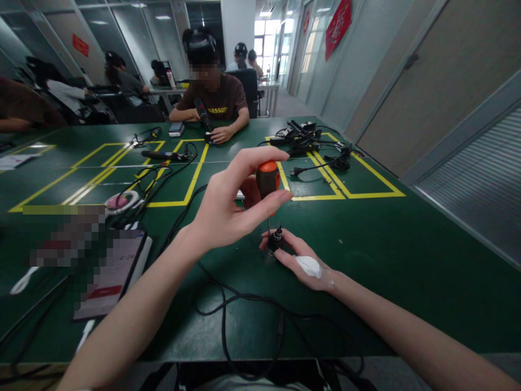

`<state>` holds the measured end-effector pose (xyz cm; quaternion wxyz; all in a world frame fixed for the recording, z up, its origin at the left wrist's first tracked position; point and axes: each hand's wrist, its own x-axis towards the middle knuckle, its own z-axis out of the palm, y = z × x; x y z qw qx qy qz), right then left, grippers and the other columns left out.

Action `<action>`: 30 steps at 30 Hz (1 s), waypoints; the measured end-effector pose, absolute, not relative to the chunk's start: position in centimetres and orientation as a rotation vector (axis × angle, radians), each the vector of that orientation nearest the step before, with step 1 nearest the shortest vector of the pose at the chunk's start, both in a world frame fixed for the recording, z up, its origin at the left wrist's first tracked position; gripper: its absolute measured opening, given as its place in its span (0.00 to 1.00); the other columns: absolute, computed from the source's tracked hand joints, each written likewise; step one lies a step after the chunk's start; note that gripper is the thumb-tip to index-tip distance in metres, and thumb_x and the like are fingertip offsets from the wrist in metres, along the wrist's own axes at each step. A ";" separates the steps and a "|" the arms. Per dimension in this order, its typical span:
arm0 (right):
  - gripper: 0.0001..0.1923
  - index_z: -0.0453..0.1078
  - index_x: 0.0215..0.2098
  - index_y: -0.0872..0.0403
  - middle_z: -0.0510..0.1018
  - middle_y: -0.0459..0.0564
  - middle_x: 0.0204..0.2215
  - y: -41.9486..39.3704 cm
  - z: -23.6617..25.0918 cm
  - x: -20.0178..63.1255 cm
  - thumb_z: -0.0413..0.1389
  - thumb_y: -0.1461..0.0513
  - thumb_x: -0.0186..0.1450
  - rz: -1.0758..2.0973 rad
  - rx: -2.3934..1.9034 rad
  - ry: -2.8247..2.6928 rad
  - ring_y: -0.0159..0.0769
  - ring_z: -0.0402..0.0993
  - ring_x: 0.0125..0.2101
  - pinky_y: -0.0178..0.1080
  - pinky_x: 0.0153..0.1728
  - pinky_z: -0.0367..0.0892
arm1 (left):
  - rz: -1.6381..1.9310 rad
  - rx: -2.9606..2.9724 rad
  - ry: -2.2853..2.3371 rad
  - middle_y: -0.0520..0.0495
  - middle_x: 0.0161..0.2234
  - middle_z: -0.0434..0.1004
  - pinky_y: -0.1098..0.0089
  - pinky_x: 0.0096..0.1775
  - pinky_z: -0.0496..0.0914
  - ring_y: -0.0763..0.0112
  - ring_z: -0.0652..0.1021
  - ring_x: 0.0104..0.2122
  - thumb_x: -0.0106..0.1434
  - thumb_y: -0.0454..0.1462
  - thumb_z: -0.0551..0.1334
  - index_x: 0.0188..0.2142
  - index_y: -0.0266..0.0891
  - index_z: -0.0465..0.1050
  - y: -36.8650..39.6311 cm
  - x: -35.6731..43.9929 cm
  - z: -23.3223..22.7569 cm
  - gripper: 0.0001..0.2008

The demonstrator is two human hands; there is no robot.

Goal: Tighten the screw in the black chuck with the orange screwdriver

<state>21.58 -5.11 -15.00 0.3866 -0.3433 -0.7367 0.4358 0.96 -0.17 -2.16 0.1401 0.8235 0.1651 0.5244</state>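
Note:
My left hand (228, 203) is closed round the handle of a screwdriver (267, 182), its index finger over the orange top and its thumb in front. The handle is black and orange, and the thin shaft points straight down. Below, my right hand (299, 255) grips a small round black part (275, 241) with a stem on top, pressed against the table. The shaft's tip meets the part at its left side; the exact contact is too small to tell. A white patch (308, 266) is taped to the back of my right hand.
Black cables (244, 297) loop across the green table (386, 282) in front of me. Phones (118, 266) lie at the left, near a roll of tape (122, 202). A cable heap (297, 136) sits at far right. Opposite, a person (220, 100) works with a tool.

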 end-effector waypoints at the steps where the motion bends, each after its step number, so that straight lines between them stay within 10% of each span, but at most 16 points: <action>1: 0.17 0.69 0.57 0.53 0.84 0.57 0.49 -5.1 -15.0 21.6 0.54 0.54 0.75 1.104 -0.876 -1.880 0.47 0.82 0.49 0.49 0.55 0.75 | 1.486 2.366 0.474 0.48 0.46 0.78 0.79 0.27 0.74 0.78 0.80 0.34 0.69 0.40 0.67 0.58 0.44 0.69 -0.2 1.0 -2.2 0.19; 11: 0.18 0.68 0.59 0.53 0.84 0.57 0.48 -5.0 -15.1 21.7 0.55 0.56 0.74 1.102 -0.901 -1.889 0.47 0.81 0.49 0.50 0.55 0.74 | 1.325 2.396 0.316 0.48 0.62 0.75 0.77 0.29 0.75 0.82 0.79 0.29 0.77 0.41 0.56 0.69 0.53 0.63 0.0 0.5 -1.9 0.23; 30: 0.17 0.72 0.55 0.52 0.84 0.57 0.50 -5.2 -15.1 21.7 0.54 0.51 0.75 1.064 -0.914 -1.887 0.47 0.82 0.50 0.50 0.57 0.74 | 1.310 2.409 0.389 0.48 0.56 0.81 0.74 0.29 0.75 0.79 0.77 0.28 0.77 0.39 0.53 0.69 0.50 0.62 -0.4 0.4 -1.9 0.23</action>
